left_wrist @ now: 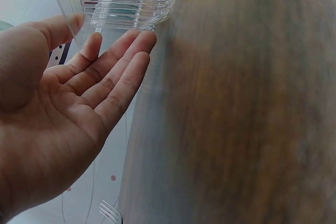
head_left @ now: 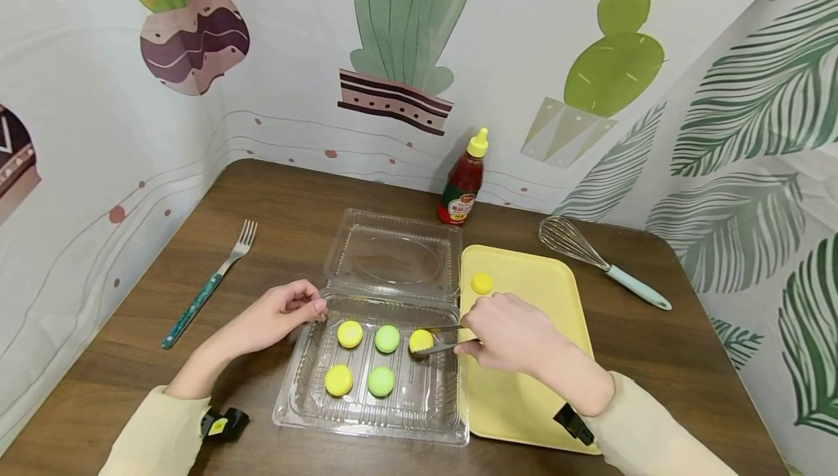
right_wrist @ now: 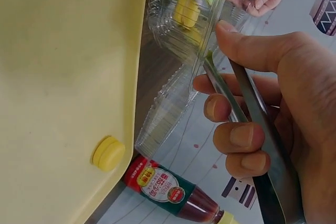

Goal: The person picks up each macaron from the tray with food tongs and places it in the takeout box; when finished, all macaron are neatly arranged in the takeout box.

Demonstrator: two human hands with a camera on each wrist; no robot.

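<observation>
My right hand [head_left: 507,330] grips metal tongs [right_wrist: 247,98], thumb on one side and fingers curled on the other. At the tongs' tips, inside the clear plastic container [head_left: 366,423], a yellow macaron [head_left: 420,341] sits between the arms. Two more yellow macarons [head_left: 338,380] and two green macarons [head_left: 381,381] lie in the container's base. My left hand [head_left: 281,312] is at the container's left rim near the hinge, fingers loosely extended in the left wrist view, fingertips right at the clear wall. Another yellow macaron [head_left: 481,283] lies on the yellow tray [head_left: 524,410].
The container's lid [head_left: 393,254] lies folded back behind its base. A red sauce bottle [head_left: 461,181] stands behind the lid. A whisk [head_left: 605,265] lies right of the tray, and a fork [head_left: 209,287] lies at the left. A patterned cloth wall [head_left: 288,46] borders the table's back.
</observation>
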